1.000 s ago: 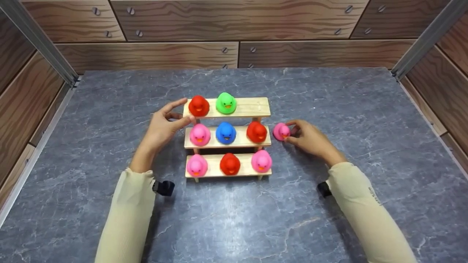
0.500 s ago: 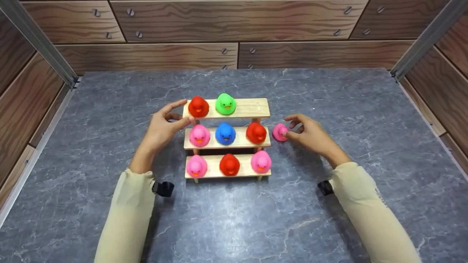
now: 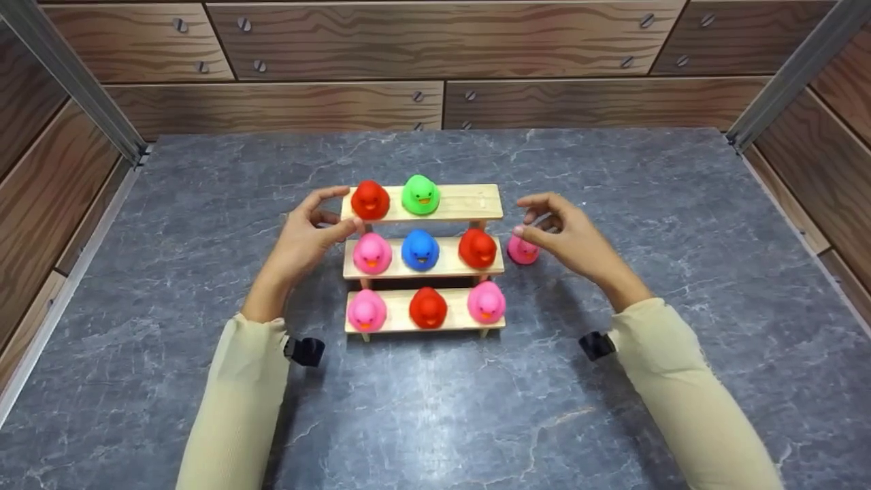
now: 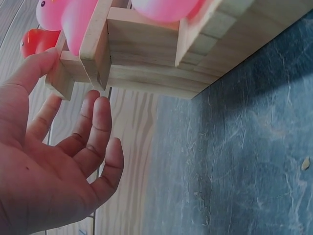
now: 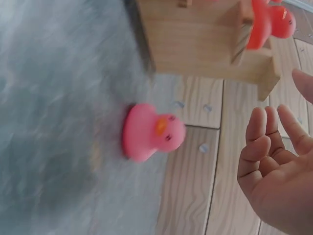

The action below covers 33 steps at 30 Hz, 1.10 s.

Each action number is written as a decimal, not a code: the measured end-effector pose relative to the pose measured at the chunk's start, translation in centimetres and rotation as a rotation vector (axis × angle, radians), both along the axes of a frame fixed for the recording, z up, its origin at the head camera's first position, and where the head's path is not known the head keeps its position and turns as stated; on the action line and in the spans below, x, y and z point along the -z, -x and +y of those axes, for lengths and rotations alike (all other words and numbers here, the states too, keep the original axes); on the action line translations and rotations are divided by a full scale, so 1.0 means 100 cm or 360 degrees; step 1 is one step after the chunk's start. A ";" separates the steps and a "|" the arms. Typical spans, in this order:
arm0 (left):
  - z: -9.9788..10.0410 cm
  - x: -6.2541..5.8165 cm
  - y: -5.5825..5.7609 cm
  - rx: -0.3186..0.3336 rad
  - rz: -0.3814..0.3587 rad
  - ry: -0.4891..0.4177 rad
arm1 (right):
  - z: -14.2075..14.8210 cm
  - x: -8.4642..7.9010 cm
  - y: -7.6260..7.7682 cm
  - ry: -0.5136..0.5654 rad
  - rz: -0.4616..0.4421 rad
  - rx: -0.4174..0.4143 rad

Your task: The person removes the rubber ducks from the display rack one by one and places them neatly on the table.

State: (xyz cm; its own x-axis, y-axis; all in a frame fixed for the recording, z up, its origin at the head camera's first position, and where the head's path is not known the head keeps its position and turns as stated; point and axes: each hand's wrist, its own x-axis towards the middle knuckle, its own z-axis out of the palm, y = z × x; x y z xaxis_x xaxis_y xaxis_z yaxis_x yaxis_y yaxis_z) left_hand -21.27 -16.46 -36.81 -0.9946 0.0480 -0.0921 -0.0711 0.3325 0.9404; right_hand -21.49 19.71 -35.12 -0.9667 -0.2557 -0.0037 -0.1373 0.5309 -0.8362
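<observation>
A three-tier wooden stand (image 3: 469,201) carries rubber ducks. My left hand (image 3: 303,235) is at the left end of its top tier, thumb at the front corner and index finger at the back corner, gripping the board between them. In the left wrist view the other fingers of the left hand (image 4: 63,166) curl loosely below the board. A pink rubber duck (image 3: 523,252) stands on the table just right of the stand. My right hand (image 3: 575,241) hovers above and beside this duck, partly covering it in the head view. In the right wrist view the right hand (image 5: 283,171) is apart from the pink duck (image 5: 146,132), holding nothing.
The top tier bears a red duck (image 3: 371,200) and a green duck (image 3: 420,195), with bare wood at its right end. Pink, blue and red ducks fill the middle tier; pink and red ones stand below. Wood-patterned walls (image 3: 442,41) enclose the grey marbled table (image 3: 435,408).
My right hand has let go of the pink duck, then risen and moved up and left above it. The duck stays beside the stand. My left hand keeps its place.
</observation>
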 end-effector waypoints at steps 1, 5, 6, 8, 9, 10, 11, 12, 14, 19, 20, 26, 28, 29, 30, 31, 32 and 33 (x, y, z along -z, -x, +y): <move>0.000 0.000 0.000 0.0003 -0.0007 -0.0012 | -0.003 -0.002 0.000 0.0018 0.0010 -0.0004; 0.000 0.001 0.002 0.0036 -0.0003 -0.0086 | -0.016 -0.009 0.001 0.0109 0.0053 -0.0012; 0.001 0.002 0.003 0.0045 0.0002 -0.0109 | -0.020 -0.011 0.002 0.0138 0.0066 -0.0019; 0.001 0.003 0.004 0.0070 0.0008 -0.0144 | -0.026 -0.013 0.002 0.0186 0.0092 -0.0027; 0.001 0.004 0.004 0.0080 0.0010 -0.0152 | -0.029 -0.014 0.003 0.0207 0.0104 -0.0031; 0.001 0.004 0.005 0.0091 0.0009 -0.0160 | -0.032 -0.015 0.003 0.0218 0.0116 -0.0040; 0.002 0.005 0.006 0.0096 0.0010 -0.0174 | -0.035 -0.016 0.004 0.0235 0.0125 -0.0048; 0.002 0.005 0.006 0.0101 0.0009 -0.0177 | -0.038 -0.017 0.005 0.0252 0.0135 -0.0057; 0.002 0.006 0.007 0.0108 0.0004 -0.0181 | -0.043 -0.019 0.006 0.0269 0.0150 -0.0067; 0.004 0.009 0.008 0.0095 -0.0039 -0.0246 | -0.056 -0.023 0.010 0.0290 0.0183 -0.0094; 0.004 0.010 0.008 0.0091 -0.0047 -0.0263 | -0.058 -0.024 0.010 0.0292 0.0187 -0.0101; 0.005 0.013 0.006 0.0073 -0.0046 -0.0305 | -0.071 -0.025 0.012 0.0287 0.0161 -0.0128; 0.005 0.013 0.006 0.0076 -0.0047 -0.0309 | -0.074 -0.025 0.014 0.0281 0.0145 -0.0138; 0.005 0.013 0.006 0.0079 -0.0049 -0.0315 | -0.075 -0.025 0.014 0.0281 0.0139 -0.0146; 0.005 0.013 0.006 0.0081 -0.0052 -0.0319 | -0.076 -0.025 0.015 0.0279 0.0130 -0.0153; 0.005 0.013 0.006 0.0083 -0.0054 -0.0323 | -0.078 -0.025 0.016 0.0271 0.0126 -0.0163; 0.005 0.013 0.005 0.0085 -0.0057 -0.0324 | -0.079 -0.025 0.017 0.0260 0.0120 -0.0173; 0.005 0.013 0.005 0.0084 -0.0059 -0.0327 | -0.080 -0.025 0.017 0.0246 0.0114 -0.0182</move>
